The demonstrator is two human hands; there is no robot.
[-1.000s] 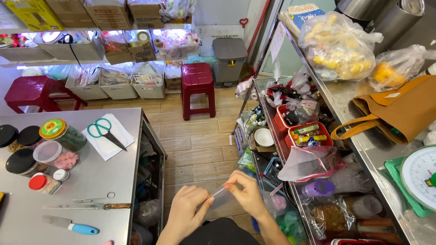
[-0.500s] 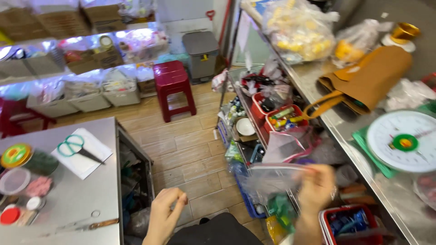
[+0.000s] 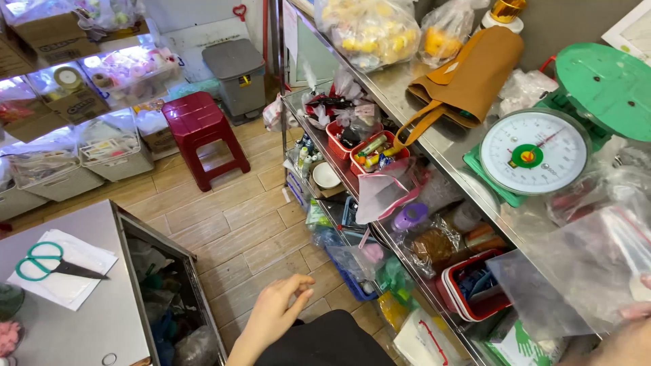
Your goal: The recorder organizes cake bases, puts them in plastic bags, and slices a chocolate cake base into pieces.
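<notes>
The right hand (image 3: 634,325) is showing only at the lower right frame edge, below the green dial kitchen scale with its white round face (image 3: 534,153). It is gripping a clear plastic zip bag with a red seal strip (image 3: 576,271), and the bag is hanging in front of the metal wire shelving unit (image 3: 434,146), just under the scale. How the fingers are closing on the bag cannot be told, since most of the hand is out of frame.

The left hand (image 3: 278,313) is holding nothing. It is hovering well to the left of the scale and lower, over the wood-pattern floor (image 3: 230,224), with fingers loosely curled and thumb near the fingertips.

A tan leather pouch with a strap (image 3: 468,78) is lying on the shelf top just left of and behind the scale. A red plastic stool (image 3: 203,129) is standing far left of the scale. Green-handled scissors (image 3: 47,261) are resting on a white paper sheet (image 3: 68,274) on the steel table (image 3: 81,318), farthest left of the scale.
</notes>
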